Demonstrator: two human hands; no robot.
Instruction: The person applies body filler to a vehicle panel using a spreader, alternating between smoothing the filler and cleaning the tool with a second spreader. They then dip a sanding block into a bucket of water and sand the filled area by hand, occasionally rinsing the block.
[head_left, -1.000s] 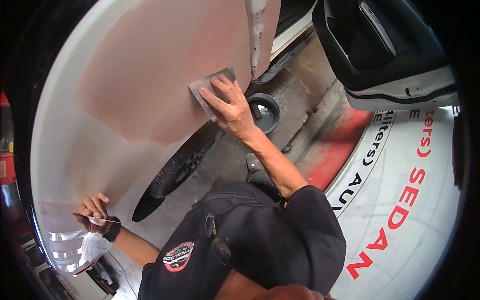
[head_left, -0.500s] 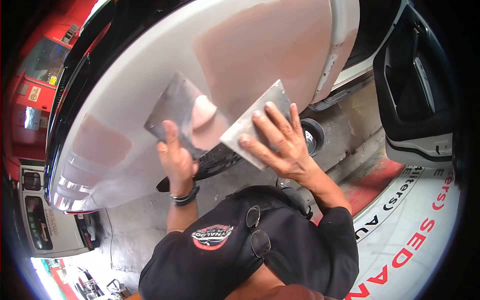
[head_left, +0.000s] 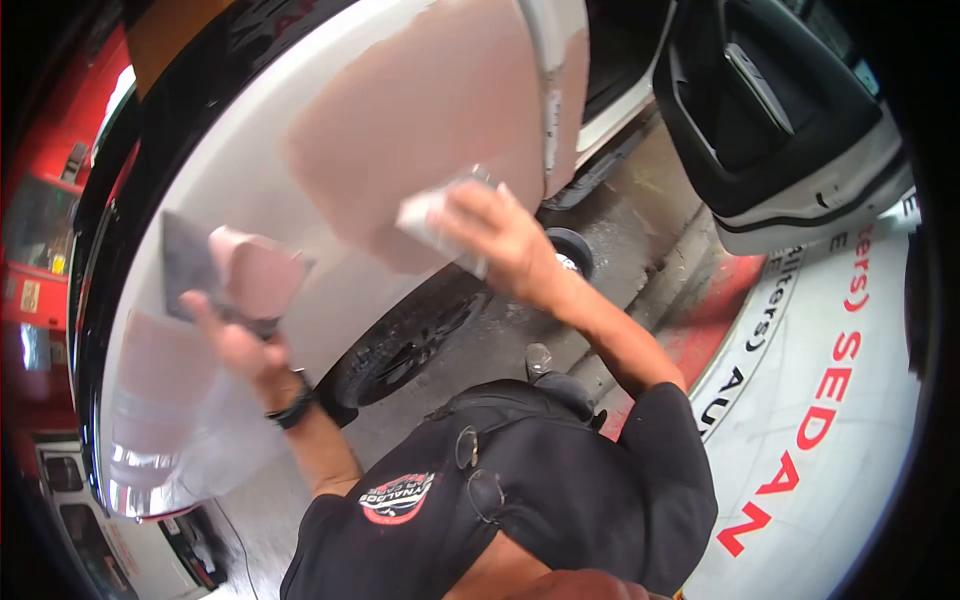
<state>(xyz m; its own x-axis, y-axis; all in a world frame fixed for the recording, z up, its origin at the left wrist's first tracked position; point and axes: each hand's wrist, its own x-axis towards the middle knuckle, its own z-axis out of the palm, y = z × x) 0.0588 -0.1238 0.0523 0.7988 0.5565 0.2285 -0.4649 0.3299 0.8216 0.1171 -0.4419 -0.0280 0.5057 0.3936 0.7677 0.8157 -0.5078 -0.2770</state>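
Beside you stands one white curved car panel [head_left: 240, 165], with at least two pinkish-brown matte patches on it: one large patch [head_left: 420, 130] and one smaller patch [head_left: 165, 365]. Below it is one black tyre with wheel [head_left: 405, 350], and to the right, one open black-and-white car door [head_left: 775, 130].

Your two hands hold two flat tools, one in each. Your left hand [head_left: 245, 345] grips the lower edge of a dark grey flat plate [head_left: 190, 260], which carries one lump of pink paste [head_left: 260, 270]. Your right hand [head_left: 510, 245] has its fingers laid over a light grey flat scraper [head_left: 425, 225], in front of the large patch; it is blurred, so I cannot tell if the scraper touches the panel.
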